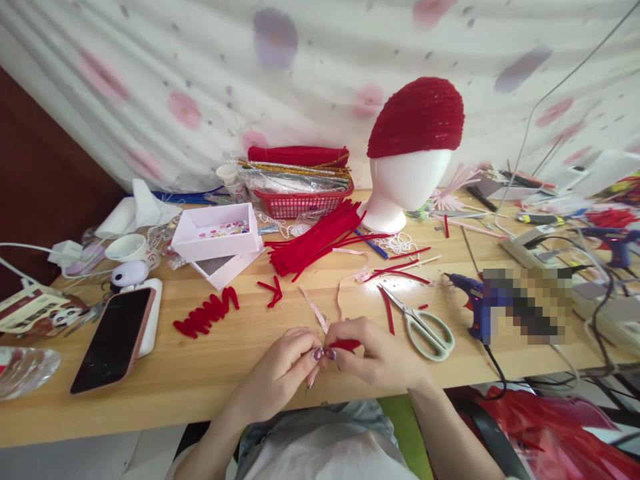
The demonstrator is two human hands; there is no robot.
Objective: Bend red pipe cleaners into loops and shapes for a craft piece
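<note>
Both hands meet just above the front edge of the wooden table. My left hand (283, 367) is closed in a pinch, thumb against fingers, at the tip of a short red pipe cleaner piece (349, 345). The same piece shows between the thumb and fingers of my right hand (383, 353), also closed. Its end between the fingertips is mostly hidden. A tape measure (314, 310) runs on the table just behind the hands. Scissors (425, 330) with pale green handles lie to the right, blades apart. Short bent red pipe cleaners (205, 317) lie to the left.
A red-wrapped foam head (413, 160) stands at the back, beside a red basket (300, 203) and a bundle of red pipe cleaners (315, 240). A white box (215, 233) and phone (114, 340) sit left. A blue glue gun (473, 303) and cables are right.
</note>
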